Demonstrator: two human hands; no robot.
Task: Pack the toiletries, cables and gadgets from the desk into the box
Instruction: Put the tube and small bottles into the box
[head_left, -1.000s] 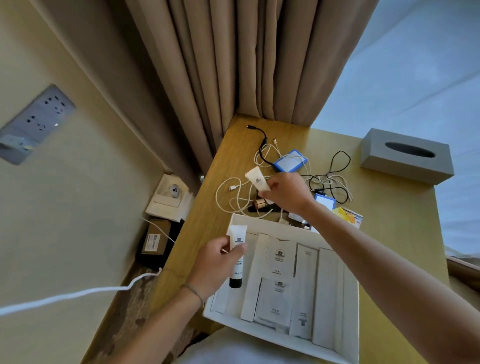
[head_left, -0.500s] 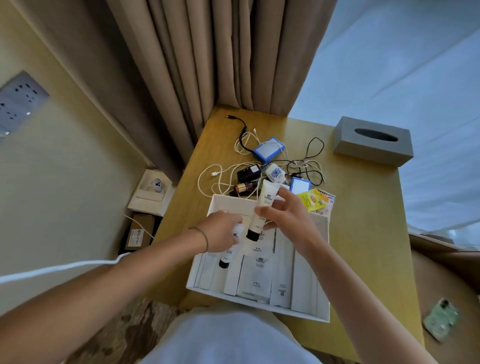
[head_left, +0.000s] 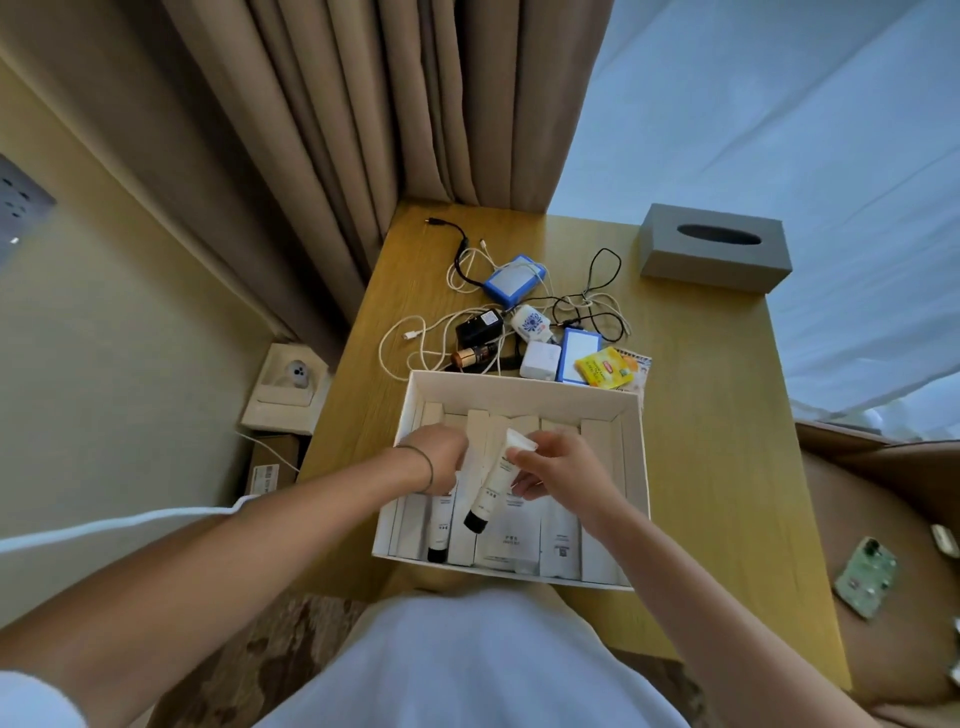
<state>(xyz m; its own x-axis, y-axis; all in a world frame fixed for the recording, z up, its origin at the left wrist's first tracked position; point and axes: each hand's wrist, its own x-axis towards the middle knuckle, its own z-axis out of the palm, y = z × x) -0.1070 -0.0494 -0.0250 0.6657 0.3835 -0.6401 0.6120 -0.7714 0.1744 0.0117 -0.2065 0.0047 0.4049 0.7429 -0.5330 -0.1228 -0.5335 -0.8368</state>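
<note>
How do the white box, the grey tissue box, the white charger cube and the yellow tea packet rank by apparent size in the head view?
1. white box
2. grey tissue box, though it sits farther from the camera
3. yellow tea packet and white charger cube: these look alike, so I leave them unranked.

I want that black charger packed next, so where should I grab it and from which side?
Pinch the black charger across its two long flat sides, coming straight down from above. It lies flat on the desk amid white cables, so lift slowly in case any snags.
</note>
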